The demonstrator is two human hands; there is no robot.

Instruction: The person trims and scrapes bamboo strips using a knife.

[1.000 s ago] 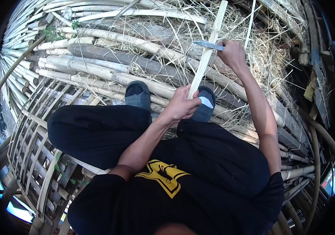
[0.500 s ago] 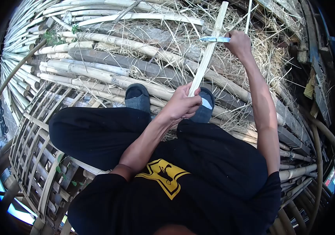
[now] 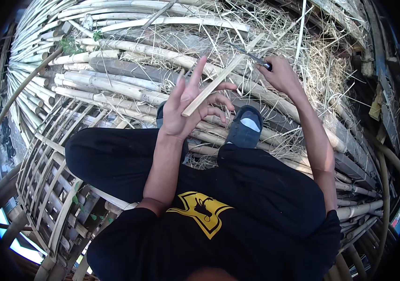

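A pale bamboo strip slants up to the right, its lower end over the palm of my left hand. The fingers of that hand are spread and not wrapped round the strip. My right hand is closed round the dark handle of a knife. The blade points up and to the left and crosses the strip near its upper part. Whether blade and strip touch, I cannot tell.
Bamboo poles and straw-like shavings cover the ground ahead. A woven bamboo lattice stands at the left. Two sandalled feet, one sandal plainly visible, rest among the poles below the strip.
My left hand has opened from its grip on the strip and moved left. The strip's lower end has shifted left too. The knife has turned, its tip now pointing up and left.
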